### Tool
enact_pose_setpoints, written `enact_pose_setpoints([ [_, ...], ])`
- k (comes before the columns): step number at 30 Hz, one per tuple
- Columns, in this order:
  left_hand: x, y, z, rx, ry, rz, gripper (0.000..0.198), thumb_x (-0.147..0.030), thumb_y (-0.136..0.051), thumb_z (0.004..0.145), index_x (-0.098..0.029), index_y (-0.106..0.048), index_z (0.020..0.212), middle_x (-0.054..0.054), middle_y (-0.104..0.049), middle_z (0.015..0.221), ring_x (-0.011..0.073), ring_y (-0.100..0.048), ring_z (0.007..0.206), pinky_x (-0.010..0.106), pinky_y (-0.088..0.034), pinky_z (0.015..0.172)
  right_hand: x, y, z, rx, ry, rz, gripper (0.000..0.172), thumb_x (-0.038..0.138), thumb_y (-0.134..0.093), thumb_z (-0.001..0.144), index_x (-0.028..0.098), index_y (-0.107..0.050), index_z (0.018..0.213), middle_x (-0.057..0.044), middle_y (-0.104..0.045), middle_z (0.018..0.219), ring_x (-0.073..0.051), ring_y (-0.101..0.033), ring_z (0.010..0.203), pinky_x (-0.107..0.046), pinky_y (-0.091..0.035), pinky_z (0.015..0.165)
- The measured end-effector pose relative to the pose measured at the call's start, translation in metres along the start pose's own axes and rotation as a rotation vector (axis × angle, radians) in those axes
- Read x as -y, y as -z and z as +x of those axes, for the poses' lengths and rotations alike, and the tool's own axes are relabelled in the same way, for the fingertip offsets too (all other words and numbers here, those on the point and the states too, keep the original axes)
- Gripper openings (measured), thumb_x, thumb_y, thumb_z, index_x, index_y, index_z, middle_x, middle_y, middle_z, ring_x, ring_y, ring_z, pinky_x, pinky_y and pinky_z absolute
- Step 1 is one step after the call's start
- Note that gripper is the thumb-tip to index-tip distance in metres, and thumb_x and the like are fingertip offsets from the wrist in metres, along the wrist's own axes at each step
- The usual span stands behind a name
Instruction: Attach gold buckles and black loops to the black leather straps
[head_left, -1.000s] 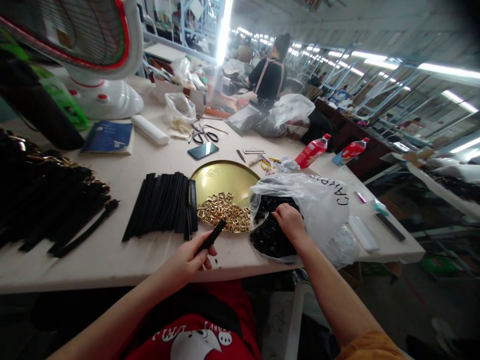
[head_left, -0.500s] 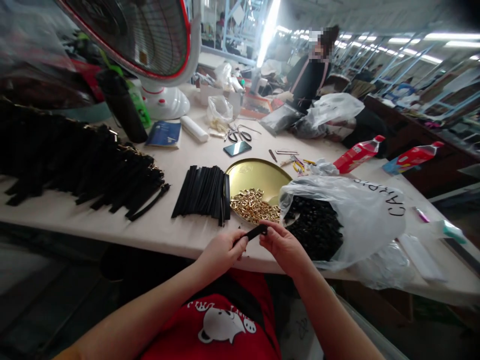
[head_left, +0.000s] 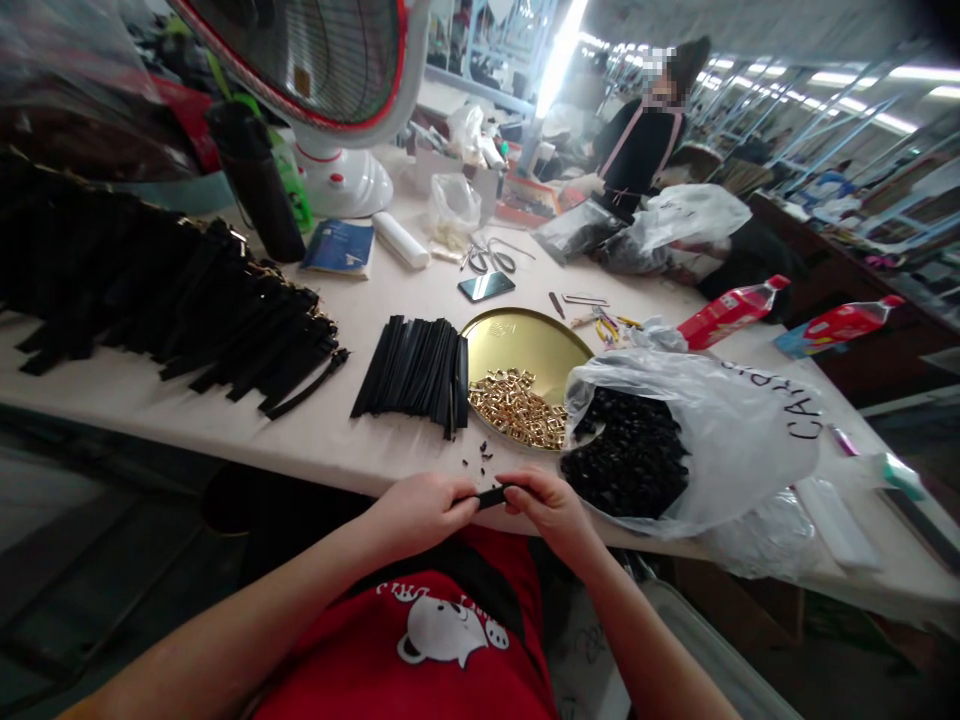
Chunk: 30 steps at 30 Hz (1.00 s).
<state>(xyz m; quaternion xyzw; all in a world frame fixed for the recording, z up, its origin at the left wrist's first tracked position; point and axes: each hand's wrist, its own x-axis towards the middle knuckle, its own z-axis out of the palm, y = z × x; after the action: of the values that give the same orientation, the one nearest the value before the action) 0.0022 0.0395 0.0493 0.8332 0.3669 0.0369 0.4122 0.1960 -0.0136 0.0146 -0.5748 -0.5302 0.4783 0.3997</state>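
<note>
Between my two hands, just past the table's front edge, is a short black strip (head_left: 492,496). My left hand (head_left: 429,508) pinches its left end and my right hand (head_left: 546,505) pinches its right end. A round gold tray (head_left: 525,335) lies beyond them, with a heap of small gold buckles (head_left: 517,405) on its near side. Left of the tray is a row of black strips (head_left: 411,372). An open plastic bag (head_left: 739,450) on the right holds many small black pieces (head_left: 634,455). Tiny dark bits (head_left: 486,455) lie between my hands and the tray.
A large pile of black strips (head_left: 165,290) covers the table's left side. Behind stand a fan (head_left: 337,180) and a dark bottle (head_left: 255,185). A phone (head_left: 486,286), scissors (head_left: 491,258) and red-labelled bottles (head_left: 731,313) lie farther back. Another person (head_left: 637,150) stands beyond the table.
Both hands have moved down and slightly left, toward my body, with the black strip between them. The strip now lies closer to level. The camera view has shifted a little.
</note>
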Motion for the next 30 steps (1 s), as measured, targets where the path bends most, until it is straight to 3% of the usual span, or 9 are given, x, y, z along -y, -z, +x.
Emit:
enact_pose_setpoints([
  [4, 0.0, -0.005, 0.0, 0.003, 0.024, -0.032, 0.028, -0.03, -0.036, 0.083, -0.019, -0.062, 0.078, 0.003, -0.064, 0.072, 0.0159, -0.056, 0.065, 0.022, -0.033, 0.057, -0.002, -0.012, 0.002, 0.056, -0.103, 0.143, 0.018, 0.03, -0.063, 0.07, 0.02, -0.067, 0.084, 0.001, -0.058, 0.069, -0.01, -0.055, 0.057, -0.024, -0.046, 0.055],
  [8, 0.002, -0.014, 0.003, -0.052, 0.08, -0.185, 0.03, -0.032, -0.034, 0.085, -0.018, -0.054, 0.103, 0.006, -0.065, 0.088, 0.0195, -0.059, 0.08, 0.026, -0.041, 0.069, -0.005, -0.02, 0.008, -0.049, -0.22, 0.334, 0.026, 0.031, -0.068, 0.065, 0.019, -0.06, 0.087, 0.004, -0.058, 0.063, -0.009, -0.054, 0.052, -0.023, -0.046, 0.053],
  [11, 0.006, -0.018, 0.005, -0.082, 0.135, -0.239, 0.044, -0.04, -0.029, 0.088, -0.017, -0.039, 0.123, 0.011, -0.063, 0.101, 0.0236, -0.059, 0.092, 0.032, -0.041, 0.077, -0.006, -0.029, 0.012, -0.116, -0.21, 0.399, 0.029, 0.031, -0.069, 0.064, 0.02, -0.055, 0.087, 0.004, -0.058, 0.064, -0.009, -0.054, 0.052, -0.023, -0.045, 0.053],
  [15, 0.011, -0.023, 0.009, -0.089, 0.188, -0.267, 0.055, -0.048, -0.027, 0.087, -0.015, -0.034, 0.13, 0.014, -0.06, 0.109, 0.027, -0.057, 0.099, 0.035, -0.04, 0.081, -0.01, -0.042, 0.014, -0.116, -0.154, 0.394, 0.046, 0.029, -0.069, 0.064, 0.023, -0.048, 0.105, 0.005, -0.056, 0.066, -0.011, -0.054, 0.058, -0.024, -0.045, 0.056],
  [19, 0.018, -0.019, 0.019, -0.156, 0.099, -0.375, 0.042, -0.045, -0.03, 0.087, -0.018, -0.053, 0.111, 0.006, -0.062, 0.098, 0.0209, -0.057, 0.09, 0.029, -0.04, 0.077, -0.011, -0.02, 0.028, -0.117, -0.038, 0.121, 0.047, 0.032, -0.063, 0.071, 0.024, -0.045, 0.113, 0.002, -0.058, 0.073, -0.014, -0.055, 0.064, -0.027, -0.044, 0.061],
  [22, 0.023, -0.015, 0.028, -0.227, 0.129, -0.413, 0.036, -0.04, -0.031, 0.086, -0.016, -0.058, 0.086, 0.0, -0.056, 0.067, 0.0148, -0.052, 0.065, 0.023, -0.038, 0.06, -0.008, 0.013, 0.054, -0.308, 0.096, -0.363, 0.017, 0.034, -0.05, 0.079, 0.021, -0.059, 0.086, -0.003, -0.058, 0.078, -0.016, -0.053, 0.071, -0.029, -0.041, 0.066],
  [25, 0.027, -0.016, 0.031, -0.269, 0.159, -0.464, 0.033, -0.038, -0.031, 0.085, -0.015, -0.054, 0.08, -0.004, -0.043, 0.054, 0.0108, -0.041, 0.051, 0.021, -0.03, 0.049, -0.008, 0.034, 0.083, -0.281, 0.125, -0.775, 0.014, 0.029, -0.053, 0.076, 0.019, -0.061, 0.071, -0.005, -0.058, 0.078, -0.018, -0.052, 0.072, -0.03, -0.037, 0.066],
  [28, 0.029, -0.019, 0.027, -0.277, 0.159, -0.523, 0.033, -0.04, -0.032, 0.085, -0.016, -0.052, 0.078, -0.006, -0.037, 0.05, 0.0092, -0.035, 0.046, 0.02, -0.027, 0.046, -0.01, 0.04, 0.098, -0.258, 0.1, -0.788, 0.013, 0.026, -0.054, 0.073, 0.018, -0.059, 0.064, -0.004, -0.056, 0.072, -0.016, -0.05, 0.067, -0.028, -0.035, 0.061],
  [30, 0.028, -0.02, 0.023, -0.284, 0.17, -0.561, 0.033, -0.042, -0.033, 0.084, -0.016, -0.051, 0.077, -0.007, -0.035, 0.049, 0.0087, -0.034, 0.045, 0.02, -0.026, 0.045, -0.009, 0.041, 0.096, -0.27, 0.036, -0.539, 0.016, 0.031, -0.054, 0.074, 0.018, -0.058, 0.065, -0.001, -0.053, 0.063, -0.014, -0.046, 0.06, -0.026, -0.033, 0.056],
])
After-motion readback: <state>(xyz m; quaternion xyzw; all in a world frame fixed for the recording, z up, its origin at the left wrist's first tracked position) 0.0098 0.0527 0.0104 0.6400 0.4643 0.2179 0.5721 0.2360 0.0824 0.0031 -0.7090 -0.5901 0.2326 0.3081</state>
